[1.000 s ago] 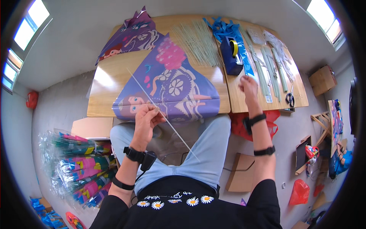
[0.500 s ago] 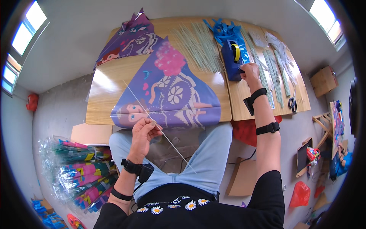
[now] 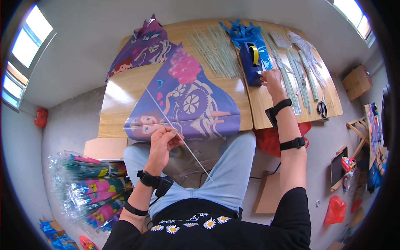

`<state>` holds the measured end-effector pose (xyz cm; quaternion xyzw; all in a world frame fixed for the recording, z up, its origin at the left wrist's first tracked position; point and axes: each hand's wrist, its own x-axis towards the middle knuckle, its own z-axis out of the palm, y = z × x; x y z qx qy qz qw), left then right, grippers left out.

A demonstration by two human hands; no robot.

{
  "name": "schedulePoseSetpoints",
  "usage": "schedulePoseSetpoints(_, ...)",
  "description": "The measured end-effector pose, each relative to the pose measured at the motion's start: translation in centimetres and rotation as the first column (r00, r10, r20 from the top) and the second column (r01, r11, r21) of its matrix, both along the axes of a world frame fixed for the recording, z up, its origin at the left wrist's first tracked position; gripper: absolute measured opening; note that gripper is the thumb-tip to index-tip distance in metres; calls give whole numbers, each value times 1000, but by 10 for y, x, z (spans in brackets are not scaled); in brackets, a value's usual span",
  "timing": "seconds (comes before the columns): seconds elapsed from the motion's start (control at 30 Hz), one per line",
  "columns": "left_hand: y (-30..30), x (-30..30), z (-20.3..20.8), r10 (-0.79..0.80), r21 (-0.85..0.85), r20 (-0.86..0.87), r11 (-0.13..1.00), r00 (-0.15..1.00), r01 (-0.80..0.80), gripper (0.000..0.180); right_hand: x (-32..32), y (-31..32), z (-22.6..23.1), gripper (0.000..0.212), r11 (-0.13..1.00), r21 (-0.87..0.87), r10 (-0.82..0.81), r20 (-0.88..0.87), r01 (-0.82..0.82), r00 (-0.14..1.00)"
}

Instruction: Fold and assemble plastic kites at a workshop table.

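Observation:
Between the thumb and fingers of my left hand (image 3: 162,143) is a thin whitish rod (image 3: 194,156), slanting over the table's front edge and my lap. A purple-blue kite sheet (image 3: 227,106) printed with a cartoon figure lies flat under the rod's far end. To the right, my right hand (image 3: 272,81) is pinched at the front of a dark blue tape dispenser (image 3: 248,70) with a yellow-cored roll. Its fingertips are at the cutting edge, where the tape end comes off; the tape itself hardly shows.
Another printed sheet (image 3: 146,51) lies at the back left. Bundles of pale rods (image 3: 212,50), blue ribbons (image 3: 243,33) and black-handled scissors (image 3: 321,108) are on the wooden tables. Plastic-wrapped colourful bundles (image 3: 93,187) stand at lower left beside a cardboard box (image 3: 106,148).
My left hand and the rod have shifted slightly right. My right hand stays at the dispenser's front with its fingers pinched. The whole view has turned a little.

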<state>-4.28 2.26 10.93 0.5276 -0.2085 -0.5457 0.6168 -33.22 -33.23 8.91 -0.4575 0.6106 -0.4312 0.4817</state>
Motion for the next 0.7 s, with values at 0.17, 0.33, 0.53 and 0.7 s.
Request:
schedulePoseSetpoints(0.17,-37,-26,6,-108,1,33,994,994,108,7,-43,86,0,17,972,-176,201,277,-156,939)
schedulePoseSetpoints(0.33,-80,-84,7,-300,18,16,954,954,300,8,-103,282,66,14,953,4,295,238,-304,925)
schedulePoseSetpoints(0.53,-113,-174,-19,-478,-9,-61,878,876,478,5,-155,418,54,10,964,256,-18,346,-76,938)
schedulePoseSetpoints(0.7,-123,-195,-23,-515,39,5,856,857,515,7,-149,400,45,7,963,211,112,255,-169,960)
